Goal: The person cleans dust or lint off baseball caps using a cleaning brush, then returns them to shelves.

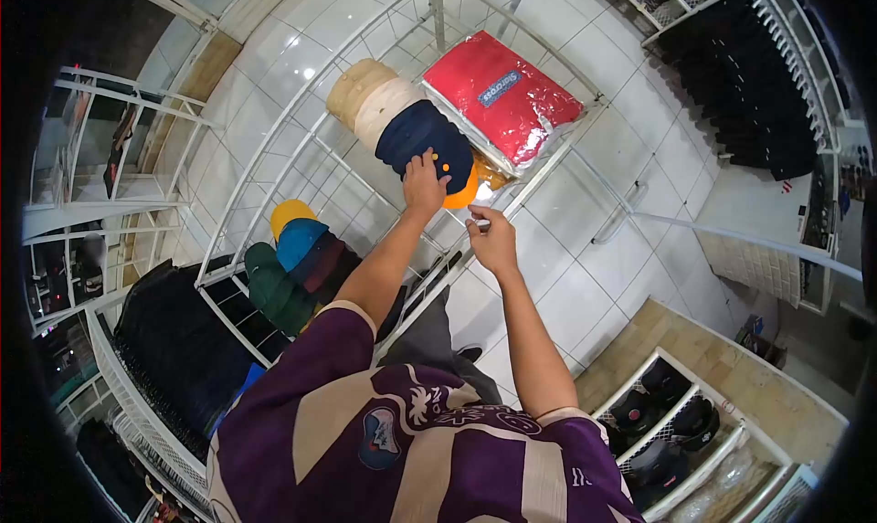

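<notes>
My left hand [425, 185] lies with its fingers stretched over a navy cap [440, 158] that has an orange brim [464, 190]. This cap is at the near end of a nested row, with a cream cap [384, 110] and a tan cap [359, 86] behind it. Just right of the orange brim, my right hand [494, 240] is raised with its fingers curled and thumb and forefinger close together. Whatever is between them, if anything, is too small to make out. The row of caps rests on a white wire rack [343, 171].
Beside the caps lies a red garment in clear plastic [512, 89]. Lower left on the rack are a yellow cap [290, 212], a blue cap [301, 243] and green caps [272, 285]. Black garments [744, 75] hang at right. Dark caps fill a shelf [662, 359] at lower right.
</notes>
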`<state>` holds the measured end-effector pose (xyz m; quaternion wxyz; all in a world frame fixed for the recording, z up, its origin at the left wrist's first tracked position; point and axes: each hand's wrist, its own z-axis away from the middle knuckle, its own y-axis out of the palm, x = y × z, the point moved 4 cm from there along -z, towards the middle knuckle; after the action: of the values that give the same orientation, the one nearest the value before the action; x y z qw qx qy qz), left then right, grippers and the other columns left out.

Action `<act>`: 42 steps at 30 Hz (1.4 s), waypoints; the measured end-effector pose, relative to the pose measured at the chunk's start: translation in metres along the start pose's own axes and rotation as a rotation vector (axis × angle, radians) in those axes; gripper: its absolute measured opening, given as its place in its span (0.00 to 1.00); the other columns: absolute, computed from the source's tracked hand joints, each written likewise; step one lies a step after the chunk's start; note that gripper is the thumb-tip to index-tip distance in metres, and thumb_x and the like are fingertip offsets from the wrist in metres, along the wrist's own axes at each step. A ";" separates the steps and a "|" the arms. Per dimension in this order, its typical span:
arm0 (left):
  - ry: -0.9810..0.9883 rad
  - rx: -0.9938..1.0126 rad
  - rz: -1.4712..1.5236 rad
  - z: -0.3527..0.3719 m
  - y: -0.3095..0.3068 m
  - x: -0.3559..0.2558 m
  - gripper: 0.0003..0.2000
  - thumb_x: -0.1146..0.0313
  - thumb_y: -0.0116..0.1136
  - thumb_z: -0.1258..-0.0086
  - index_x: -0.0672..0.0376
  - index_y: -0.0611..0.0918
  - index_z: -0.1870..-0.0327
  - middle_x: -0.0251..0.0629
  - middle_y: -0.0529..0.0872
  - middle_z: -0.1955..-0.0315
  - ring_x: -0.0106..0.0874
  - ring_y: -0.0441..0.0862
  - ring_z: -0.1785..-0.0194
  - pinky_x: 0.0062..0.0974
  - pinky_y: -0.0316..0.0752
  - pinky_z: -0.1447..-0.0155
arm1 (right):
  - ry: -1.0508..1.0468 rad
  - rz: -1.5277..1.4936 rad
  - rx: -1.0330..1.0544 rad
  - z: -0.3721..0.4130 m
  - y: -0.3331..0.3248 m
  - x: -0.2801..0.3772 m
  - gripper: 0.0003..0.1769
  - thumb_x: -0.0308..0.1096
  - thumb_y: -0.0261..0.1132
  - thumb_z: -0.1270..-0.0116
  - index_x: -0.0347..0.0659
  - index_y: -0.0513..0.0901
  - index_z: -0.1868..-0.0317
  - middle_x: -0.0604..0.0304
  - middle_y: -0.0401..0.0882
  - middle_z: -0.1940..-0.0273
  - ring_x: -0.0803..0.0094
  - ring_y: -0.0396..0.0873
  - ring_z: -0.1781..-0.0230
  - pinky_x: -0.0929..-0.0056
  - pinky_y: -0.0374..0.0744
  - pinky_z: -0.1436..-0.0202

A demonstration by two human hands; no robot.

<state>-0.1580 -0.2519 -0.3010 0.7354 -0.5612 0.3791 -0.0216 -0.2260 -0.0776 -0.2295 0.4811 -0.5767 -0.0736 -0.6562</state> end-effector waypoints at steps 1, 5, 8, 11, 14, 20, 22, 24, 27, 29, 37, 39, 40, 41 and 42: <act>-0.024 -0.009 0.017 -0.005 0.002 0.000 0.22 0.63 0.74 0.38 0.63 0.81 0.46 0.49 0.83 0.47 0.49 0.80 0.42 0.45 0.77 0.41 | -0.003 0.004 -0.007 0.002 -0.001 -0.001 0.17 0.28 0.69 0.34 0.40 0.87 0.44 0.47 0.86 0.53 0.59 0.89 0.63 0.66 0.86 0.55; -0.114 0.163 0.285 -0.012 0.005 -0.005 0.17 0.64 0.75 0.38 0.65 0.82 0.57 0.47 0.85 0.59 0.46 0.84 0.55 0.40 0.79 0.48 | 0.077 0.019 -0.004 0.025 -0.010 -0.018 0.18 0.34 0.70 0.33 0.42 0.87 0.43 0.49 0.87 0.52 0.60 0.88 0.61 0.65 0.85 0.54; -0.159 0.183 0.520 0.004 -0.017 -0.022 0.13 0.65 0.70 0.30 0.66 0.82 0.56 0.44 0.87 0.59 0.30 0.84 0.55 0.26 0.78 0.49 | 0.200 -0.148 -0.028 0.041 -0.020 -0.038 0.22 0.43 0.69 0.29 0.41 0.85 0.39 0.49 0.87 0.49 0.63 0.87 0.59 0.69 0.84 0.53; -0.301 0.320 1.370 0.044 -0.071 -0.078 0.18 0.67 0.60 0.21 0.68 0.76 0.36 0.40 0.84 0.45 0.30 0.83 0.44 0.28 0.76 0.37 | 0.418 -0.440 -0.131 0.056 -0.034 -0.027 0.32 0.54 0.65 0.25 0.40 0.78 0.31 0.49 0.83 0.42 0.62 0.84 0.48 0.66 0.82 0.47; -0.311 0.510 1.631 0.080 -0.121 -0.137 0.22 0.68 0.57 0.19 0.64 0.70 0.29 0.40 0.80 0.38 0.31 0.81 0.37 0.32 0.77 0.33 | 0.512 -0.919 -0.175 0.068 -0.065 -0.001 0.45 0.68 0.57 0.26 0.42 0.66 0.23 0.49 0.73 0.33 0.59 0.76 0.36 0.58 0.77 0.38; -0.118 1.107 1.504 0.138 -0.130 -0.208 0.25 0.69 0.57 0.20 0.61 0.67 0.26 0.40 0.76 0.32 0.32 0.76 0.30 0.36 0.72 0.27 | 0.084 -1.280 -0.701 0.114 -0.173 0.037 0.33 0.57 0.51 0.17 0.38 0.68 0.28 0.55 0.79 0.36 0.66 0.80 0.38 0.66 0.79 0.34; -0.041 1.272 1.587 0.137 -0.118 -0.223 0.29 0.66 0.58 0.21 0.58 0.63 0.22 0.43 0.74 0.29 0.39 0.73 0.27 0.42 0.67 0.23 | -0.018 -1.201 -0.831 0.142 -0.211 0.033 0.31 0.55 0.51 0.17 0.37 0.70 0.30 0.56 0.79 0.37 0.68 0.79 0.39 0.68 0.79 0.36; 0.005 1.347 1.584 0.129 -0.104 -0.253 0.34 0.54 0.52 0.18 0.57 0.55 0.19 0.42 0.73 0.28 0.37 0.74 0.28 0.39 0.70 0.28 | -0.136 -1.072 -0.921 0.180 -0.250 0.033 0.27 0.52 0.53 0.16 0.37 0.75 0.35 0.57 0.81 0.41 0.72 0.80 0.43 0.71 0.80 0.40; 0.092 1.432 1.375 0.145 -0.097 -0.326 0.34 0.44 0.42 0.15 0.60 0.59 0.19 0.49 0.77 0.31 0.36 0.78 0.32 0.31 0.70 0.29 | -0.113 -1.010 -0.932 0.247 -0.289 0.028 0.25 0.51 0.55 0.17 0.38 0.76 0.37 0.59 0.84 0.46 0.75 0.82 0.48 0.75 0.81 0.45; 0.351 1.508 1.086 0.169 -0.088 -0.374 0.31 0.48 0.46 0.15 0.62 0.65 0.22 0.45 0.82 0.37 0.30 0.80 0.36 0.28 0.72 0.31 | -0.107 -1.009 -1.032 0.289 -0.305 0.022 0.21 0.48 0.57 0.17 0.38 0.78 0.40 0.60 0.86 0.51 0.78 0.84 0.54 0.78 0.82 0.50; 0.478 1.964 0.901 0.352 -0.067 -0.513 0.18 0.59 0.51 0.15 0.61 0.77 0.35 0.34 0.86 0.47 0.23 0.84 0.47 0.22 0.78 0.40 | -0.164 -0.740 -1.500 0.468 -0.377 -0.016 0.16 0.38 0.65 0.21 0.35 0.78 0.44 0.57 0.88 0.56 0.81 0.84 0.60 0.82 0.80 0.55; 0.522 1.963 0.923 0.396 -0.066 -0.542 0.18 0.58 0.50 0.15 0.62 0.77 0.35 0.35 0.87 0.46 0.23 0.84 0.46 0.22 0.78 0.40 | -0.140 -0.522 -1.628 0.517 -0.397 -0.020 0.17 0.36 0.66 0.22 0.33 0.78 0.42 0.57 0.87 0.56 0.81 0.84 0.60 0.82 0.80 0.56; 0.540 1.993 0.906 0.419 -0.064 -0.553 0.18 0.58 0.50 0.15 0.62 0.77 0.35 0.35 0.87 0.46 0.23 0.84 0.46 0.22 0.78 0.40 | -0.101 -0.343 -1.709 0.546 -0.407 -0.008 0.18 0.34 0.70 0.26 0.33 0.79 0.42 0.56 0.85 0.55 0.79 0.84 0.60 0.81 0.80 0.56; 0.535 2.028 0.941 0.441 -0.064 -0.567 0.19 0.58 0.49 0.15 0.62 0.77 0.35 0.35 0.87 0.47 0.23 0.84 0.46 0.22 0.78 0.41 | 0.126 0.145 -1.847 0.583 -0.419 0.009 0.19 0.34 0.74 0.31 0.35 0.82 0.44 0.55 0.85 0.55 0.74 0.85 0.59 0.75 0.80 0.55; 0.527 2.063 0.974 0.459 -0.064 -0.578 0.19 0.58 0.49 0.15 0.62 0.77 0.35 0.35 0.87 0.47 0.22 0.84 0.46 0.22 0.78 0.41 | 0.177 0.343 -1.969 0.614 -0.429 0.021 0.19 0.33 0.75 0.36 0.36 0.83 0.46 0.52 0.84 0.56 0.64 0.84 0.57 0.66 0.80 0.52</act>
<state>-0.2774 0.3605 0.0994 0.6714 0.5281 0.4976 -0.1508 -0.1095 0.5370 0.1834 -0.1185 -0.6699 0.6223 -0.3872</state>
